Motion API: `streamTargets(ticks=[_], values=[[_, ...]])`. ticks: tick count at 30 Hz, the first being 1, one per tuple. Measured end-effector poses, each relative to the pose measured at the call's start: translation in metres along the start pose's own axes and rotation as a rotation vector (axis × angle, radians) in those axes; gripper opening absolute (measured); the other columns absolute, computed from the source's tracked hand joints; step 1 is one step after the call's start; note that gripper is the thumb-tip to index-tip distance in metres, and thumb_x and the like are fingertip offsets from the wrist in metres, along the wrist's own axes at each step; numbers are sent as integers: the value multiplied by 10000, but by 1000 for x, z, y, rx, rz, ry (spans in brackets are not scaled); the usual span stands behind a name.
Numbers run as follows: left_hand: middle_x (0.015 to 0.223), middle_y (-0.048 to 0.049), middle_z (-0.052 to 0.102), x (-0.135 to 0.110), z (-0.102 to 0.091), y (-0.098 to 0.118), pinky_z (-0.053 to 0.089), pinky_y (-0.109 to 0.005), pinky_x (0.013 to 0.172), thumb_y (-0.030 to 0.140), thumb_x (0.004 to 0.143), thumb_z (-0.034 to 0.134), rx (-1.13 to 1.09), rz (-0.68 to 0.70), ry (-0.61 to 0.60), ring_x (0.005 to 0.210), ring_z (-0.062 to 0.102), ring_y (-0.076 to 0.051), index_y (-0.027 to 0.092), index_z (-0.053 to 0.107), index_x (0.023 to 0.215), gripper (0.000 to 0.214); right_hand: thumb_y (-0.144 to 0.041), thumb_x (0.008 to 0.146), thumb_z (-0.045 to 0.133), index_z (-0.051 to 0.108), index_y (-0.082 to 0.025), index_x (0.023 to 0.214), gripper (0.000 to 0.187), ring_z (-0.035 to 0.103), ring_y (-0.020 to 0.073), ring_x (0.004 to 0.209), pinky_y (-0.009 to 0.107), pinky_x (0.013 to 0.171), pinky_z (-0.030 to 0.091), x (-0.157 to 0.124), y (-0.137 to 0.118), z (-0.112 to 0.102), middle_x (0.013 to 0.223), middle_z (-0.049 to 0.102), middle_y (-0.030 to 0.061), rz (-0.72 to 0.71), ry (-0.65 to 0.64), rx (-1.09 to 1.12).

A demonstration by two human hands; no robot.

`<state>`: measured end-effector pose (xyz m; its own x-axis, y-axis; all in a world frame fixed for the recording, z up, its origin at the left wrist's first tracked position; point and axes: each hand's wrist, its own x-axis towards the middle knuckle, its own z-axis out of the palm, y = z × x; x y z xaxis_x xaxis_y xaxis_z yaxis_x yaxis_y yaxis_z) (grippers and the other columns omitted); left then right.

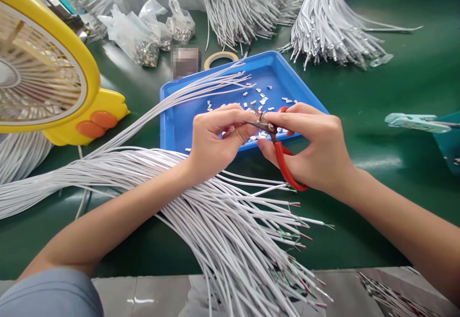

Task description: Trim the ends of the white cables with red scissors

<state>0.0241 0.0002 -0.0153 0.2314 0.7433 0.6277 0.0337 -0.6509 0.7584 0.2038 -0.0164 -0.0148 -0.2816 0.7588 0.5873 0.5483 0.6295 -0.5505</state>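
Observation:
My left hand (pixel 215 137) is closed in a pinch on the end of a thin white cable, whose red and green inner wires (pixel 261 114) stick out at the fingertips. My right hand (pixel 312 147) grips red-handled scissors (pixel 283 161), with the blades (pixel 260 124) at those wire tips. Both hands hover over the front edge of a blue tray (pixel 172 125) strewn with small white cut-off bits (pixel 264 99). A large fan of white cables (pixel 230 231) lies under my forearms, the stripped ends pointing right.
A yellow duck-shaped fan (pixel 46 73) stands at the left. More cable bundles (pixel 323 25) lie at the back, beside plastic bags of small metal parts (pixel 147 44) and a tape roll (pixel 220 58). A pale green tool (pixel 413 121) sits at the right on the green table.

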Motion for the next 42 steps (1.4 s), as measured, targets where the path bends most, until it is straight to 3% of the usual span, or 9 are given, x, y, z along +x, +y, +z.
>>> streamTargets(ticks=[8,13,16,20,24,33,38,42], values=[[629,-9,636,0,0,-1,394,-170,438,210,791,742,16,64,-5,546,527,-64,159,743,781,52,-230,741,682,735,-236,971,237,620,195,748,328,626,505,-1,-4,-2,824,726,18,43,-65,-29],[628,12,627,-1,-2,0,456,-144,460,214,845,688,-123,-45,44,508,543,-41,168,734,798,80,-219,706,712,745,-239,920,217,606,179,693,332,623,496,2,3,1,783,720,9,127,18,1],[667,11,672,-1,-2,0,466,-120,455,222,845,691,-187,-114,74,504,596,-35,166,728,811,76,-203,723,715,722,-217,881,159,617,160,655,299,562,481,6,4,-1,740,696,-1,270,126,150],[647,4,698,1,0,2,472,-113,440,219,785,753,-205,-146,-7,498,635,-53,139,726,774,85,-118,709,725,685,-227,884,209,642,116,650,243,556,501,8,-5,-5,705,659,-41,290,192,441],[640,-11,712,1,3,7,488,-119,441,216,782,755,-187,-182,-81,506,650,-66,123,731,763,98,-124,729,734,666,-236,892,209,672,115,700,244,604,543,8,-10,-7,765,671,-35,300,166,593],[609,-6,696,-2,5,11,465,-117,396,184,804,720,-120,-195,-98,458,620,-58,119,725,721,105,-174,727,795,671,-215,896,214,667,105,683,250,647,584,7,-10,-8,743,689,-33,287,117,741],[612,-1,688,-3,4,11,477,-129,403,158,801,711,-112,-211,-135,453,605,-57,131,728,725,82,-242,718,820,676,-220,907,239,645,80,643,211,611,574,8,-10,-9,703,690,-56,339,94,777],[617,6,681,-3,3,11,500,-142,425,132,808,690,-149,-251,-189,463,600,-56,144,731,732,87,-158,685,827,679,-240,857,241,622,74,594,217,591,572,10,-9,-9,675,669,-76,413,38,826]])
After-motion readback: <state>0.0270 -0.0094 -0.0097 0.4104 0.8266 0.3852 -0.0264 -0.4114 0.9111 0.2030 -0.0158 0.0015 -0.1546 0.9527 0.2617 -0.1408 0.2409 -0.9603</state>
